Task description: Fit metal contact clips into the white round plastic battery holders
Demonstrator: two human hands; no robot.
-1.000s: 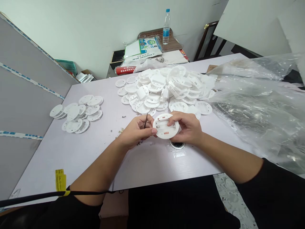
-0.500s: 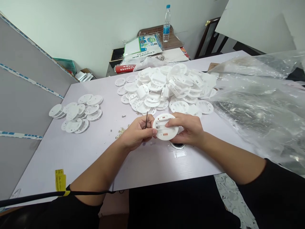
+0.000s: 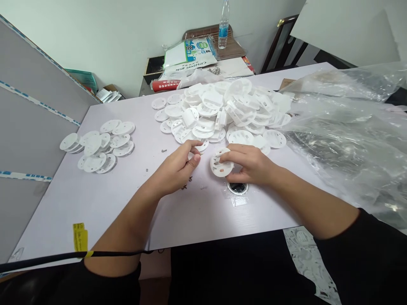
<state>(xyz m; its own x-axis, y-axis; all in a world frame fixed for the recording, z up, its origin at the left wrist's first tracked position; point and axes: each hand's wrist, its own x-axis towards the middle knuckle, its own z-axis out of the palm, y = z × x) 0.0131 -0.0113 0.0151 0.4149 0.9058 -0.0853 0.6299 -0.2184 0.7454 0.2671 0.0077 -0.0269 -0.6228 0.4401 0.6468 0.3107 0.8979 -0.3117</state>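
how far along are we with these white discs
Perhaps done: the smaller group at left, though the insides can't be checked. Under way: one disc, metal pieces showing, in the right hand. To do, apparently: the much larger heap beyond.

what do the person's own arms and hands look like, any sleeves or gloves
Both arms wear plain black sleeves, the left sleeve and the right sleeve, ending near the elbow, so the forearms are bare. The left hand and right hand have no gloves. No watch or bracelet shows on either wrist.
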